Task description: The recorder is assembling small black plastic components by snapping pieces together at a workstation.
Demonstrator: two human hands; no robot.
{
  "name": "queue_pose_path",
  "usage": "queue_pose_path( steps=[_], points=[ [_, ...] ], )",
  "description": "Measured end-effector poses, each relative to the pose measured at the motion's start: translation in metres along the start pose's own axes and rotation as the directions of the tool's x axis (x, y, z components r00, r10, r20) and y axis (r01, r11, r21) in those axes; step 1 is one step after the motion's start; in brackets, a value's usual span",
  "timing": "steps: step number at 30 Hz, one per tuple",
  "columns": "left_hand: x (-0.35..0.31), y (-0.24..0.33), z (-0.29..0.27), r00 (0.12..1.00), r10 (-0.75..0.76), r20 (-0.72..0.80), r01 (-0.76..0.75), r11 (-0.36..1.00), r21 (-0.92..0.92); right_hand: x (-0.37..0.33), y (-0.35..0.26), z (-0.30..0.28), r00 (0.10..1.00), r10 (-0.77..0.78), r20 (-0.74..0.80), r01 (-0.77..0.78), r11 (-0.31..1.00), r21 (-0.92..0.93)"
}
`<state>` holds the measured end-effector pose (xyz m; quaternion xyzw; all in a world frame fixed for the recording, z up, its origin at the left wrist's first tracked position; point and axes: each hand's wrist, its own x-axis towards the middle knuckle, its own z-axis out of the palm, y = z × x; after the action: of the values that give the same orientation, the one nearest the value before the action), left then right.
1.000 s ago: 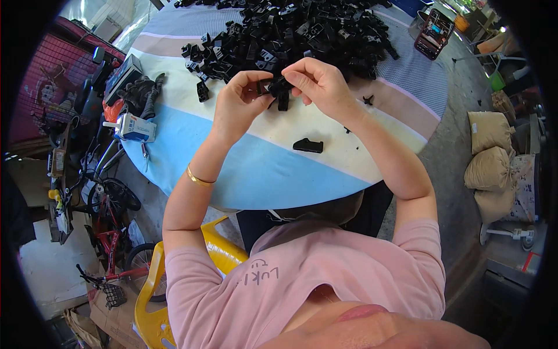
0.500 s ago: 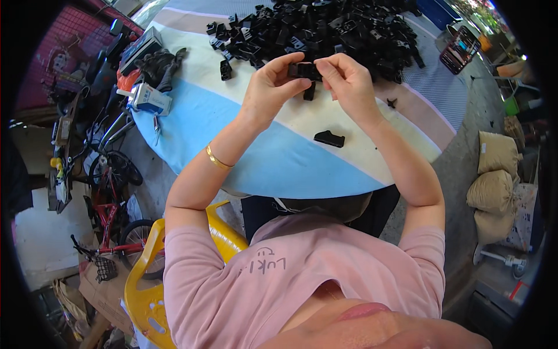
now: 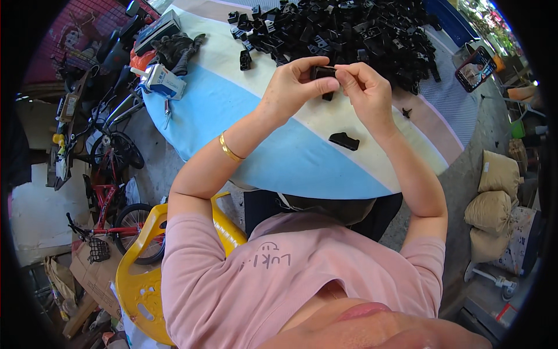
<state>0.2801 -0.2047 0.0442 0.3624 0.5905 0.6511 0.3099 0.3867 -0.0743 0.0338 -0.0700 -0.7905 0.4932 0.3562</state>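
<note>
My left hand (image 3: 290,88) grips a small black plastic part (image 3: 321,72) between thumb and fingers above the far half of the table. At the part's right end, the thumb and forefinger of my right hand (image 3: 368,96) are pressed together in a pinch. Whatever small thing sits in that pinch is hidden by the fingertips. Another black piece (image 3: 328,96) shows just under the held part. Nearer to me lies a loose black plastic piece (image 3: 344,141) on the cloth. A big heap of black plastic parts (image 3: 354,35) spreads beyond my hands.
The striped tablecloth (image 3: 256,151) covers a round-edged table. A single black part (image 3: 245,60) lies left of the heap, a small dark star-shaped bit (image 3: 406,112) to the right. A box (image 3: 165,81) and dark cloth (image 3: 179,52) are at left, a phone (image 3: 476,69) at far right.
My view has shifted, so the table and heap sit further right in the picture. The held part has turned a little, and both hands stay close together on it.
</note>
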Motion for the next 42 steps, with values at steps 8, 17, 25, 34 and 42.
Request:
queue_pose_path(
  steps=[8,17,25,34,42],
  points=[
    [0.002,-0.007,-0.004,0.999,-0.024,0.038,0.032,0.974,-0.226,0.003,0.001,-0.006,0.95,-0.303,0.071,0.311,0.927,-0.211],
    [-0.002,0.002,-0.004,0.998,-0.024,0.063,0.037,0.978,-0.207,0.006,-0.001,-0.005,0.903,-0.43,0.023,0.426,0.883,-0.197],
    [-0.013,0.006,0.0,0.862,0.129,0.49,-0.321,0.887,0.331,0.018,0.02,-0.018,0.987,-0.068,0.146,0.093,0.981,-0.168],
    [-0.01,0.021,-0.001,0.621,0.341,0.706,-0.671,0.697,0.253,0.002,0.02,-0.016,0.941,-0.101,0.323,0.288,0.739,-0.608],
    [0.051,-0.021,-0.081,0.89,0.455,-0.023,-0.091,0.227,0.97,0.002,0.016,-0.012,0.965,-0.022,0.262,0.167,0.822,-0.545]
  ],
)
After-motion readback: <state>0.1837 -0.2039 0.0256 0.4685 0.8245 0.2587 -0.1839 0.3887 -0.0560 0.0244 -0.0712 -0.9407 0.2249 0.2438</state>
